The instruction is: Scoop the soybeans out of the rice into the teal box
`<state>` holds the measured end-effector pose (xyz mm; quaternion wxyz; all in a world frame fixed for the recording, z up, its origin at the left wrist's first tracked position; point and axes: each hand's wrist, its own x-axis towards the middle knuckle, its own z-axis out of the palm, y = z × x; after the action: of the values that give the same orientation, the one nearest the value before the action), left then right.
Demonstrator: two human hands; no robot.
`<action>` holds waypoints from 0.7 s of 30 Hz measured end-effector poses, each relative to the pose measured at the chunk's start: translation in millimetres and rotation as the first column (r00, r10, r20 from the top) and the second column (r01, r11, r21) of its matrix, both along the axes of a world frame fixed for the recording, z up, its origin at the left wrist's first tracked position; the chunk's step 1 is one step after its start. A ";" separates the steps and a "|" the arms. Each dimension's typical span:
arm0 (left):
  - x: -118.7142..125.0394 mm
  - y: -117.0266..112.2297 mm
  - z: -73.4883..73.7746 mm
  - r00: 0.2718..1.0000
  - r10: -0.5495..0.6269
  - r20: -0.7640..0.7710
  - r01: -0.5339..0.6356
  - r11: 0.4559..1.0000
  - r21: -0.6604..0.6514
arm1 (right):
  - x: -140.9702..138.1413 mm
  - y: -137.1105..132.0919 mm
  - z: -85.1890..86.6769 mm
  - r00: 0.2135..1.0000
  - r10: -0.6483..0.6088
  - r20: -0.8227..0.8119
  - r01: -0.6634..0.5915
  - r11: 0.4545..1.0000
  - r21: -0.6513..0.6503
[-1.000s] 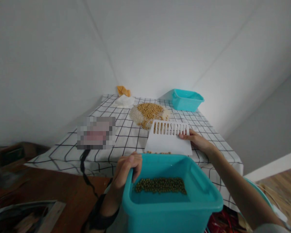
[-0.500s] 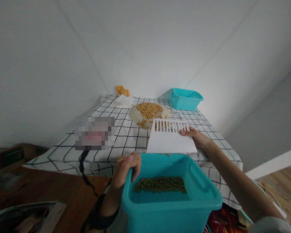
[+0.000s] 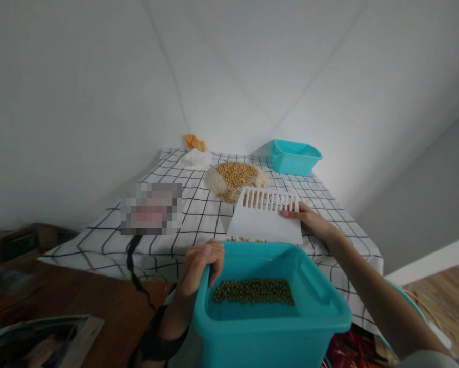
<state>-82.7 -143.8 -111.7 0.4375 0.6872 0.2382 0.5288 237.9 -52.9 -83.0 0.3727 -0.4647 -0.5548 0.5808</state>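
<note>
Fingers of my left hand (image 3: 201, 263) are wrapped over the far left corner of a turquoise plastic bin (image 3: 273, 332) at the table's front edge. Dark green beans (image 3: 254, 291) lie in a band on the bin's floor. My right hand (image 3: 309, 220) grips the right side of a thin white slotted plate (image 3: 265, 227), thumb on top. The plate is low over the cloth, just behind the bin's rim. A few yellowish beans (image 3: 246, 239) show along its near edge. Beyond it spreads a pile of yellow soybeans (image 3: 237, 174) beside white grains (image 3: 214, 180).
A second turquoise bin (image 3: 296, 157) stands at the back right of the checked tablecloth (image 3: 198, 204). White paper or cloth (image 3: 195, 158) and an orange cloth (image 3: 194, 142) lie at the back left. A pixelated object (image 3: 151, 208) with a black strap rests on the left.
My right hand has drawn the white slotted plate slightly nearer and to the left. More yellowish beans now show along its near edge. The left hand stays on the bin's rim.
</note>
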 end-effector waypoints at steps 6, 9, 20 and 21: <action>-1.7 0.2 1.4 1.000 0.003 -0.030 -0.004 1.000 -0.031 | 0.4 -0.4 2.1 0.995 0.100 -0.023 -0.100 0.995 0.024; -1.3 -0.1 1.7 1.000 -0.007 -0.012 0.007 1.000 -0.028 | -0.2 0.8 2.4 0.994 0.104 -0.041 -0.104 0.994 0.018; 0.8 0.5 -0.3 0.999 0.026 -0.031 -0.027 1.000 -0.006 | 8.2 8.7 -4.5 0.993 0.027 -0.118 -0.027 1.000 -0.002; 1.1 0.3 0.0 0.999 0.031 -0.025 -0.031 1.000 -0.005 | 8.7 8.8 -5.2 0.993 0.016 -0.118 -0.016 1.000 -0.003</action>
<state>-81.5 -143.5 -111.7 0.4281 0.6890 0.2555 0.5261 246.6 -44.1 -88.2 0.3993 -0.4257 -0.5343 0.6114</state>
